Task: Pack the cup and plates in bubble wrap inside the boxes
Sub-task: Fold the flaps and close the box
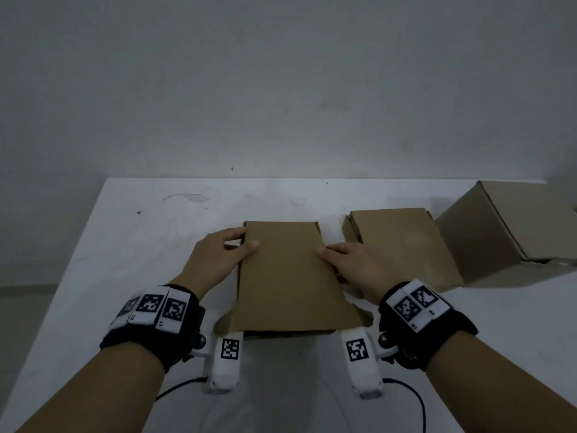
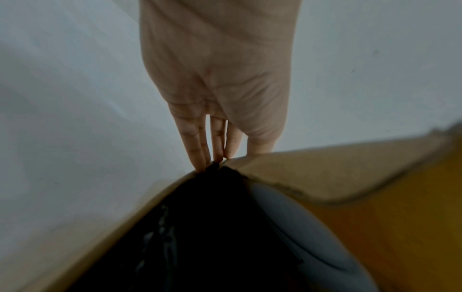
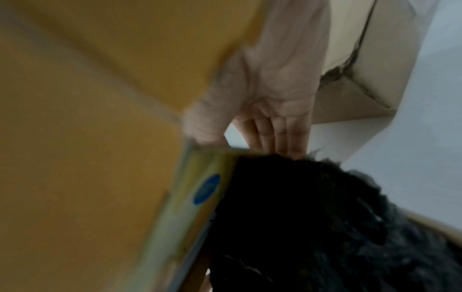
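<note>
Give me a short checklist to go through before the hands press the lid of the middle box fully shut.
1. Left hand holds the lid edge: ok.
2. Right hand holds the opposite edge: ok.
3. Lid fully down: not ok, its near edge is raised.
4. Contents wrapped inside the middle box: cannot tell, the interior looks dark.
5. Fingers clear of the closing gap: cannot tell.
6. Second box stands apart on the table: ok.

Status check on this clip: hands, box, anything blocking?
Left hand and right hand pinch the lid edges of the middle box, lid not fully seated. Two other boxes to the right, apart. Nothing blocking.
</note>
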